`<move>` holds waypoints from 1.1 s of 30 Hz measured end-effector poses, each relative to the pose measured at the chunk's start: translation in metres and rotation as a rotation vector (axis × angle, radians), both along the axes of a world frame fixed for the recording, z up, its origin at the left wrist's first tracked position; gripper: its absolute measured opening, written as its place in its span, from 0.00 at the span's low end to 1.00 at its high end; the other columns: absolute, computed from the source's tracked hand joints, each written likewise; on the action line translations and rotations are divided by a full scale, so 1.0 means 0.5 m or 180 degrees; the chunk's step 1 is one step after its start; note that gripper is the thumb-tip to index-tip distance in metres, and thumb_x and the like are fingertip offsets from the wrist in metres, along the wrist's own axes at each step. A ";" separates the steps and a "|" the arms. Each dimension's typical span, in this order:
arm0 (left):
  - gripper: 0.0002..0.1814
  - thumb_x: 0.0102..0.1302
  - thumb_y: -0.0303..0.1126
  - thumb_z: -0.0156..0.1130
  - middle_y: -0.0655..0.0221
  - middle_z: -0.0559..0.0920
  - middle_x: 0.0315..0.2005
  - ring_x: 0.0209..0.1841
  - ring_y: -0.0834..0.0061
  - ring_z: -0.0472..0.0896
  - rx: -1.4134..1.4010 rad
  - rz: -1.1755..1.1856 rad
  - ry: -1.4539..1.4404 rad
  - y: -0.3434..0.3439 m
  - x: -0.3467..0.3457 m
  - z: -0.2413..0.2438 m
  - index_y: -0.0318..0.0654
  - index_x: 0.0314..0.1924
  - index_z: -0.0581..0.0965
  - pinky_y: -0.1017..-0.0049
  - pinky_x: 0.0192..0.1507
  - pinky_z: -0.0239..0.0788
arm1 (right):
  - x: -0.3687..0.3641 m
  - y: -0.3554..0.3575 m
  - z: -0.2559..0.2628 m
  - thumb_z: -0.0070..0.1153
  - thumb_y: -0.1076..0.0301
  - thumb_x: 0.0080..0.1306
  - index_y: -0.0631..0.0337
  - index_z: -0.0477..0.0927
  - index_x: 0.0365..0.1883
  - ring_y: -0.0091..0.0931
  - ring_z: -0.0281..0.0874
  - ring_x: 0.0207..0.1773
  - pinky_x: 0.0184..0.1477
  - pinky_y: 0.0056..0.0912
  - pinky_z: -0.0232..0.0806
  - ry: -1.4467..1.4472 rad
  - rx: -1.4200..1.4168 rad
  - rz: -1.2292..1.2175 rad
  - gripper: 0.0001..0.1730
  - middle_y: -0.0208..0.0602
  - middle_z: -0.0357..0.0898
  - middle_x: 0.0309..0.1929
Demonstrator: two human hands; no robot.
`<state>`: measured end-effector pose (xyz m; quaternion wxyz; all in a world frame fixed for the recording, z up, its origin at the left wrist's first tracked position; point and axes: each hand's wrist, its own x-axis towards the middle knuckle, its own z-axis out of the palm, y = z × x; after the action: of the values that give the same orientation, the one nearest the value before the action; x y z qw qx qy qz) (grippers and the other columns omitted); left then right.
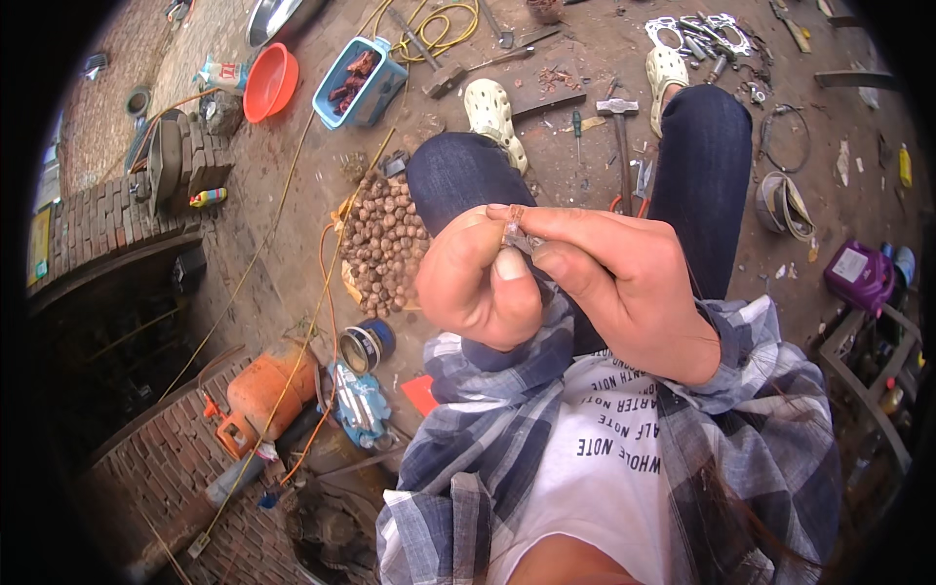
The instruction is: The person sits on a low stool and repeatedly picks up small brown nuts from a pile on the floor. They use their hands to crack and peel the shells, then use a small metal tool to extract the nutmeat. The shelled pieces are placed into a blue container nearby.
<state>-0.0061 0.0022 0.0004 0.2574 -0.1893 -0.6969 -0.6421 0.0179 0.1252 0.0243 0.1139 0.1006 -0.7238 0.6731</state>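
My left hand (479, 281) and my right hand (621, 281) meet in front of my knees. Between their fingertips they pinch a small piece of clear, partly brownish material (515, 228); its exact kind cannot be told. Beyond the hands, on the ground between my feet, lie a hammer (618, 108), a green-handled screwdriver (578, 126) and a tool with red handles (642, 183). A pile of walnuts (380, 241) lies to the left of my left hand.
At the upper left stand a blue basin (395, 80) with dark reddish pieces and a red basin (256, 84). An orange gas cylinder (270, 387), an open can (358, 349) and yellow cord are at left. Metal parts (698, 44), a cap (779, 205) and a purple jug (866, 276) lie rightward.
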 end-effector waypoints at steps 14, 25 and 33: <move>0.16 0.59 0.38 0.52 0.67 0.76 0.21 0.23 0.83 0.69 0.0056 0.0045 -0.0252 0.001 -0.001 0.003 0.27 0.30 0.75 0.81 0.26 0.58 | 0.000 0.012 0.002 0.56 0.70 0.61 0.65 0.79 0.45 0.36 0.81 0.33 0.34 0.30 0.71 -0.0190 0.0098 0.0154 0.14 0.47 0.80 0.33; 0.17 0.60 0.39 0.52 0.67 0.76 0.22 0.24 0.82 0.70 0.0204 0.0110 0.0102 0.006 -0.005 -0.011 0.27 0.32 0.76 0.81 0.27 0.60 | 0.004 -0.006 -0.001 0.57 0.72 0.61 0.67 0.79 0.45 0.36 0.82 0.36 0.36 0.30 0.72 -0.0183 -0.0127 -0.0004 0.14 0.48 0.81 0.36; 0.15 0.58 0.35 0.52 0.66 0.76 0.22 0.24 0.82 0.69 0.0126 -0.0069 -0.0206 0.001 -0.006 0.004 0.27 0.31 0.75 0.81 0.26 0.58 | 0.001 0.007 0.000 0.55 0.70 0.62 0.67 0.79 0.45 0.36 0.81 0.34 0.35 0.30 0.72 -0.0219 -0.0071 0.0146 0.14 0.49 0.80 0.35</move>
<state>-0.0089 0.0028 0.0023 0.2315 -0.1708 -0.6899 -0.6643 0.0182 0.1287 0.0242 0.0746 0.0926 -0.7173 0.6866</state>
